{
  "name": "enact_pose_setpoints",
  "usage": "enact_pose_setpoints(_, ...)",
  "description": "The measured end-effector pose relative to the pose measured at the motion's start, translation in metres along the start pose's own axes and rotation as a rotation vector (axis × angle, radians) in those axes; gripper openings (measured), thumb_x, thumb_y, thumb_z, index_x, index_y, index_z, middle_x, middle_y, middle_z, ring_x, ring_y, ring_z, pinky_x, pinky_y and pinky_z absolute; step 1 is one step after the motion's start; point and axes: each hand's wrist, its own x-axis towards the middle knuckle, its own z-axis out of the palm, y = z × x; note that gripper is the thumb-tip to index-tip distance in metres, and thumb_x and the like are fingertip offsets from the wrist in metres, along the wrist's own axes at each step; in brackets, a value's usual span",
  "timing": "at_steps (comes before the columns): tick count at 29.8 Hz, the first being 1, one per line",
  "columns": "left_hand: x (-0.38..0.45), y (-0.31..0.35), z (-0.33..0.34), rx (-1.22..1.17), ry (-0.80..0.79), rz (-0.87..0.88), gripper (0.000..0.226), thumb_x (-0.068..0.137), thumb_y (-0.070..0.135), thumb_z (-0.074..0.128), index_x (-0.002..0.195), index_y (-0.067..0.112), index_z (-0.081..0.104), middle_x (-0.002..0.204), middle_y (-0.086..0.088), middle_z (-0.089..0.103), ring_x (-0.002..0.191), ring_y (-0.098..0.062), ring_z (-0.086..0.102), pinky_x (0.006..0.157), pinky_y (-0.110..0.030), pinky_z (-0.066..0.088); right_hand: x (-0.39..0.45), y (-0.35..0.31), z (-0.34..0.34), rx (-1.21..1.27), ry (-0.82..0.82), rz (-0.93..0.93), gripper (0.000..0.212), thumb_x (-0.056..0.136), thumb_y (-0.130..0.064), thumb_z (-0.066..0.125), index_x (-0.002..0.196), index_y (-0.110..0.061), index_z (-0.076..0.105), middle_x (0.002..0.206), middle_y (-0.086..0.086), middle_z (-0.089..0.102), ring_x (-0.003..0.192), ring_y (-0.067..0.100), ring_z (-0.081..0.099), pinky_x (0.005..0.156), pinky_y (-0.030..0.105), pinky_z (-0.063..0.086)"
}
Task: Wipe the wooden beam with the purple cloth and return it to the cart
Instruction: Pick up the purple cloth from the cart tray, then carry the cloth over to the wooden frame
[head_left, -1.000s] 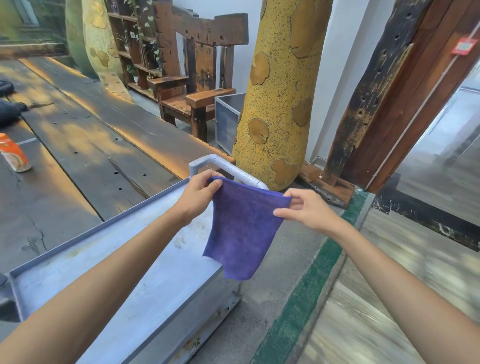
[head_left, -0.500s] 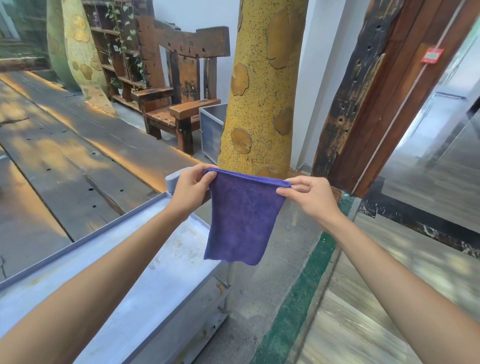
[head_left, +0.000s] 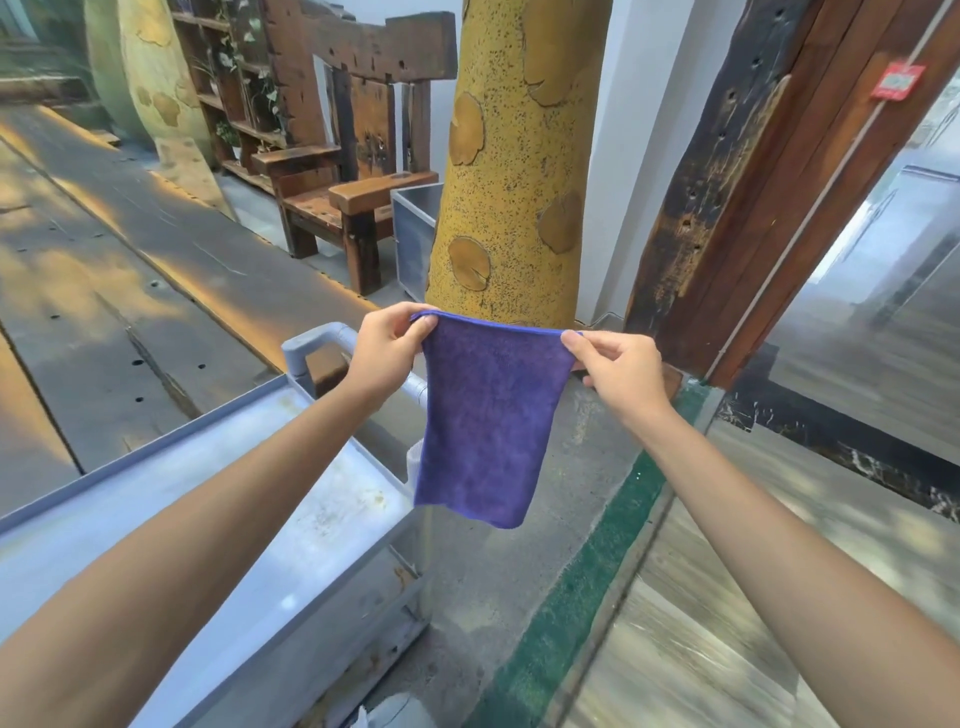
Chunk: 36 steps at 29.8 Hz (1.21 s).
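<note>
- Head view: left hand (head_left: 387, 345) pinches the top left corner of the purple cloth (head_left: 485, 421), right hand (head_left: 621, 374) pinches the top right corner; both grips are clamped on the cloth, top hem pulled taut between them.
- Cloth hangs free in the air at centre frame, lower edge dangling just past the end of the cart (head_left: 218, 499), which sits at 8 o'clock with its handle (head_left: 332, 335) just beside the left hand.
- Wooden beam (head_left: 727, 171) stands at 2 o'clock, apart from the cloth; it looks not yet wiped.
- Risk: fingertip-only pinches, so a slip at either corner drops the cloth to the floor (head_left: 519, 597).
- Risk: the hanging edge could snag the cart handle or rim when swung toward the beam.
- Risk: the yellow speckled pillar (head_left: 519, 171) at 12 o'clock sits right behind and could get wiped by mistake.
</note>
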Motion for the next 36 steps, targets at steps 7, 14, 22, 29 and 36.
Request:
enact_pose_setpoints(7,0.068,-0.041,0.035,0.069,0.017,-0.024,0.017,0.099,0.021,0.062,0.099,0.030,0.076,0.092,0.003,0.078,0.083,-0.011,0.066,0.081,-0.044,0.058,0.078,0.049,0.011,-0.046,-0.004,0.071,0.006,0.088,-0.040,0.078,0.085,-0.037,0.082,0.075,-0.022,0.076,0.065,-0.001,0.070,0.077,0.032,0.060)
enact_pose_setpoints(14,0.160,-0.084,0.061,0.086,0.059,-0.068,0.015,0.100,0.024,0.061,0.101,0.029,0.076,0.083,0.024,0.075,0.079,0.008,0.067,0.064,-0.006,0.046,0.186,0.094,0.038,0.002,-0.063,0.113,0.020,0.090,-0.029,0.079,0.101,-0.013,0.082,0.077,-0.008,0.078,0.063,0.005,0.075,0.052,0.017,0.053)
enact_pose_setpoints(22,0.284,-0.129,0.075,0.091,0.087,-0.120,0.014,0.099,0.015,0.063,0.101,0.017,0.077,0.083,0.008,0.074,0.066,-0.001,0.062,0.064,-0.018,0.051,0.327,0.137,0.076,-0.015,-0.185,0.111,0.003,0.088,-0.031,0.080,0.090,-0.032,0.081,0.085,-0.013,0.080,0.067,0.015,0.076,0.064,0.034,0.060)
enact_pose_setpoints(29,0.370,-0.164,0.087,0.047,0.124,-0.225,0.013,0.100,0.013,0.062,0.100,0.016,0.074,0.082,0.001,0.073,0.051,-0.013,0.064,0.056,-0.025,0.056,0.428,0.177,0.117,0.017,-0.225,0.150,0.008,0.087,-0.038,0.078,0.094,-0.035,0.082,0.072,-0.012,0.078,0.052,0.009,0.063,0.062,0.028,0.057)
enact_pose_setpoints(36,0.474,-0.234,0.093,0.063,0.282,-0.356,0.012,0.100,0.008,0.060,0.102,0.011,0.071,0.092,-0.015,0.072,0.059,-0.018,0.071,0.066,-0.034,0.063,0.552,0.224,0.191,0.164,-0.434,0.242,0.006,0.093,-0.025,0.076,0.092,-0.031,0.077,0.070,-0.001,0.079,0.052,0.009,0.069,0.051,0.019,0.054)
